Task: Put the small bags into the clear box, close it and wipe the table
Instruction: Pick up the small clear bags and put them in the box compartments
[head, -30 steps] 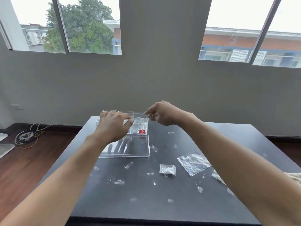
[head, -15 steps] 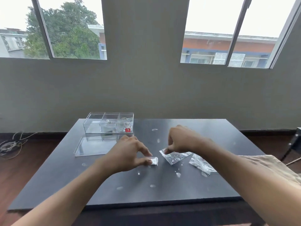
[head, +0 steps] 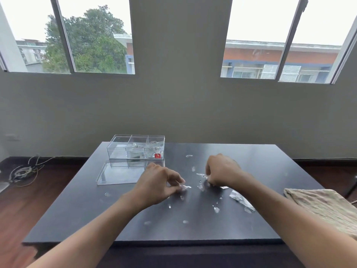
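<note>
The clear box (head: 117, 149), split into three compartments, stands open at the table's back left; its right compartments hold clear bags. Its flat lid (head: 119, 174) lies in front of it. My left hand (head: 158, 183) pinches a small clear bag (head: 185, 187) at the table's middle. My right hand (head: 222, 171) is closed on a larger crinkled clear bag (head: 201, 176), lifting its edge off the surface. A third clear bag (head: 240, 200) lies on the table beside my right forearm.
The dark table (head: 96, 219) is speckled with small wet spots (head: 216, 209). A beige cloth (head: 324, 207) lies at the right edge. Coiled cables (head: 23, 172) sit on the wooden floor at left. A grey wall with windows rises behind the table.
Both hands left the box and came down to the table's middle, each closing on a bag. Since half a second ago the right hand has raised its bag's edge.
</note>
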